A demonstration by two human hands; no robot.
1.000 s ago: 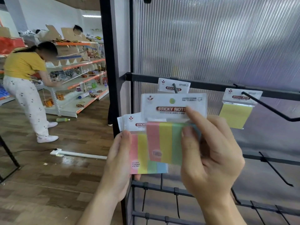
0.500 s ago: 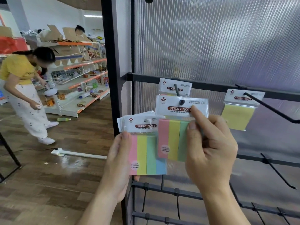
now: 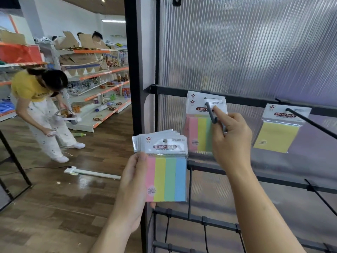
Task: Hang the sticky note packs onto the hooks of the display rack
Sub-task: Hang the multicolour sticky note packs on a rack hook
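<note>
The black display rack (image 3: 130, 70) with its ribbed translucent panel (image 3: 237, 42) rises behind both hands, and its top crossbar (image 3: 173, 89) runs just above the right hand (image 3: 231, 139). The left hand (image 3: 133, 189) grips a fanned stack of sticky note packs (image 3: 167, 178), thumb on the front at the pink edge and fingers behind, holding it upright below and to the left of the right hand. Straight ahead of the right hand, four-colour packs (image 3: 197, 136) hang on a hook (image 3: 210, 114) that juts from the crossbar toward the camera. That hand's index fingertip (image 3: 216, 109) touches the white header card beside the hook. Its other fingers are curled in front of the pack's right side, and whether they pinch it cannot be told. Further to the right of that hand, a single yellow pack (image 3: 275, 137) hangs at the back of a second long hook (image 3: 310, 123).
</note>
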